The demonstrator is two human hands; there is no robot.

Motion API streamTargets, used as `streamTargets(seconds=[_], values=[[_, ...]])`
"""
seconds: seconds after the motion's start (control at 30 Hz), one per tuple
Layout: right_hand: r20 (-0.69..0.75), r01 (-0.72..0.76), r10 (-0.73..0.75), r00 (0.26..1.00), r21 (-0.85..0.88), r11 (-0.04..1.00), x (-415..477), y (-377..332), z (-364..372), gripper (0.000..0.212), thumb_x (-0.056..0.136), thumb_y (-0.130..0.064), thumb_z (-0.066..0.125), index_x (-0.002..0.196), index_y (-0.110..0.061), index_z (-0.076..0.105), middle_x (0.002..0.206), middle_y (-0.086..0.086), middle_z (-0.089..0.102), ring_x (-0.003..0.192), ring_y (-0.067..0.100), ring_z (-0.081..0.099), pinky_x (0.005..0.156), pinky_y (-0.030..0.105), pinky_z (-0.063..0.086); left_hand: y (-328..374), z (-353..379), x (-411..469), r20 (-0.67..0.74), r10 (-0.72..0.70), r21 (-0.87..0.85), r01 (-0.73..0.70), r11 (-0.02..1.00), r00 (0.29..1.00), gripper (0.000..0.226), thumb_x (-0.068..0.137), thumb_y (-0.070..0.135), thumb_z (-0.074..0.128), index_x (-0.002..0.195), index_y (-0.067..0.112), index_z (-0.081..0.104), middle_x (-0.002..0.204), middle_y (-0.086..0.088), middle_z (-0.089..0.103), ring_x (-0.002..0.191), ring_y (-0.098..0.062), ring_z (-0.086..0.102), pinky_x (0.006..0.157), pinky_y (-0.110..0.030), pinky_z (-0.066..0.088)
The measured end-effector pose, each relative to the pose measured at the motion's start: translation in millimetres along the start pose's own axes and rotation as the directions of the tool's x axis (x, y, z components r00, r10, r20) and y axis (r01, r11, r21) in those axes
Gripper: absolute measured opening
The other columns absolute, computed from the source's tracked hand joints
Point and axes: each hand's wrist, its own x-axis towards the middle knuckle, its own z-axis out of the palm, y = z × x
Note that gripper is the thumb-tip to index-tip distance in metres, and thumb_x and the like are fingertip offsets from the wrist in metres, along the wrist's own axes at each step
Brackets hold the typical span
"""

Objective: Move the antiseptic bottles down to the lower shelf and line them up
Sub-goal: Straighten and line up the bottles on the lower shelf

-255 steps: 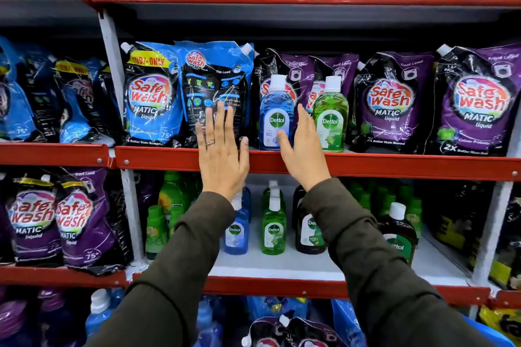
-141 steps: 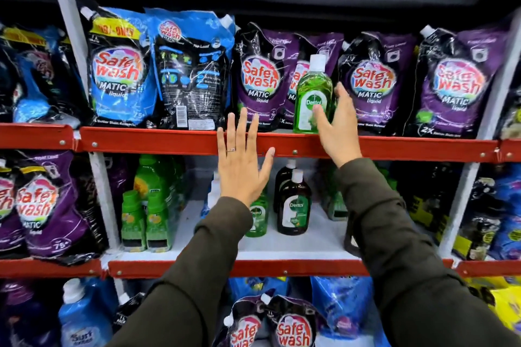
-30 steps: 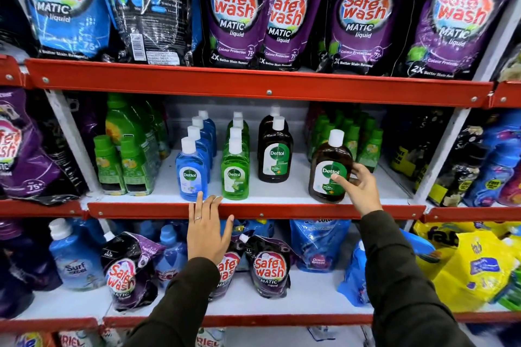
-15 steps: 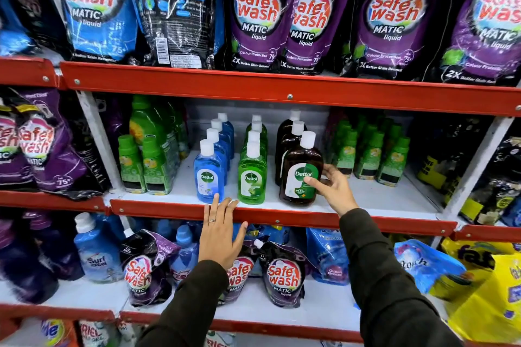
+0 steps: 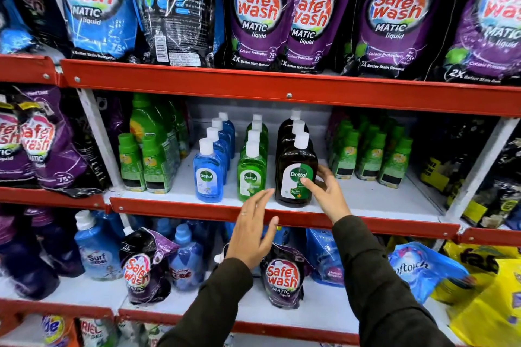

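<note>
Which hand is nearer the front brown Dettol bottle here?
Right. The right hand touches the front brown Dettol bottle on its right side and label. The left hand hovers open below and to its left, in front of the shelf edge, apart from it.

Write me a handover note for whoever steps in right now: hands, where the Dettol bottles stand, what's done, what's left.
Right hand: thumb and fingers around the front brown bottle, which stands on the lower shelf.
Left hand: open, empty, in front of the shelf edge, holding nothing.
Bottles: three front-to-back rows on that shelf: blue row, green row, brown row.
Done: no antiseptic bottles show among the detergent pouches above.
Left: probably just square up the front brown bottle, which sits slightly right of its row, then let go.
</note>
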Motion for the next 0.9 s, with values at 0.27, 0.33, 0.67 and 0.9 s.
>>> streamTargets(seconds=[0.27, 0.33, 0.67, 0.9], values=[[-0.073, -0.11, 0.132, 0.989, 0.257, 0.96, -20.4, 1.4, 20.0, 0.059, 0.104, -0.049, 0.041, 0.156, -0.023, 0.035, 0.159, 0.005, 0.045, 0.147, 0.022, 0.044, 0.125, 0.05, 0.034, 49.8, 44.5, 49.5, 0.192, -0.367, -0.449, 0.414, 0.792, 0.91, 0.082, 0.101, 0.061, 0.038, 0.161, 0.031, -0.009, 0.172, 0.009, -0.013, 0.15, 0.008, -0.014, 0.125, -0.026, -0.003], [-0.062, -0.103, 0.122, 0.991, 0.245, 0.964, -21.7, 3.5, 21.1, 0.051, 0.105, -0.048, 0.039, 0.147, -0.022, 0.048, 0.153, 0.005, 0.054, 0.143, 0.02, 0.049, 0.124, 0.049, 0.034, 51.9, 47.7, 60.0, 0.246, -0.45, -0.443, 0.512, 0.736, 0.858, 0.078, 0.105, 0.054, 0.037, 0.161, 0.025, -0.008, 0.173, 0.003, -0.011, 0.151, 0.002, -0.012, 0.119, -0.024, -0.004], [-0.045, -0.096, 0.108, 0.993, 0.22, 0.971, -21.1, 11.8, 17.8, 0.033, 0.101, -0.05, 0.042, 0.126, -0.036, 0.059, 0.133, -0.003, 0.067, 0.128, 0.014, 0.061, 0.113, 0.038, 0.045, 38.8, 44.4, 69.5, 0.223, -0.512, -0.445, 0.554, 0.704, 0.83, 0.067, 0.107, 0.042, 0.038, 0.162, 0.017, 0.009, 0.172, -0.005, 0.012, 0.159, -0.018, 0.006, 0.129, -0.039, 0.007], [-0.051, -0.112, 0.123, 0.991, 0.176, 0.978, -23.1, 9.8, 15.9, 0.051, 0.104, -0.045, 0.041, 0.151, -0.024, 0.045, 0.152, 0.003, 0.055, 0.141, 0.02, 0.052, 0.124, 0.047, 0.036, 38.7, 44.9, 66.0, 0.244, -0.483, -0.436, 0.54, 0.72, 0.841, 0.069, 0.107, 0.044, 0.036, 0.163, 0.017, 0.006, 0.173, -0.005, 0.008, 0.159, -0.016, 0.003, 0.12, -0.026, 0.003]])
